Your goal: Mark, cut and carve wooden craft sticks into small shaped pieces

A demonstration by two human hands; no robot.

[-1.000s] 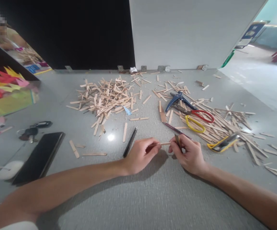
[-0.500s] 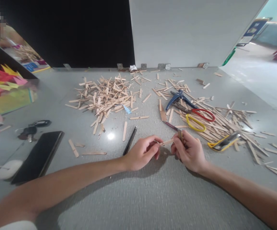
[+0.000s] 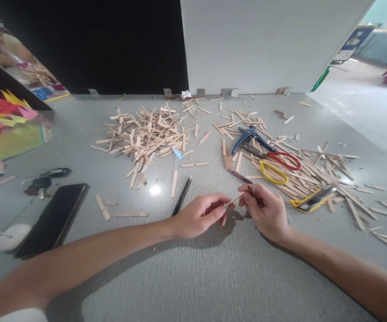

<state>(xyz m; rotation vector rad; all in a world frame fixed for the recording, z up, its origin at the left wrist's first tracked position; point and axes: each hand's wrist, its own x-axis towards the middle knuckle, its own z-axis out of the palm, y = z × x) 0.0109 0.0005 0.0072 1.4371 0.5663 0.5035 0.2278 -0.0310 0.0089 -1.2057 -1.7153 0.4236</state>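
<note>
A thin wooden stick (image 3: 233,200) is pinched between both hands just above the table (image 3: 193,277), near its front middle. The left hand (image 3: 200,216) grasps the stick's left end with its fingers (image 3: 220,210) curled in; the right hand (image 3: 267,211) closes its fingers (image 3: 245,191) on the right end and also holds a small dark tool (image 3: 251,189), too hidden to tell what kind. Just left of the hands lies a black pen (image 3: 182,196). Behind the right hand lie scissors (image 3: 274,166) with red and yellow handles, blue pliers (image 3: 249,136), and a yellow cutter (image 3: 310,200), all on a heap of stick offcuts (image 3: 314,172). A second pile of sticks (image 3: 148,132) lies further left. A phone (image 3: 54,218), keys (image 3: 44,179) and a white mouse (image 3: 12,236) lie at the left edge.
</note>
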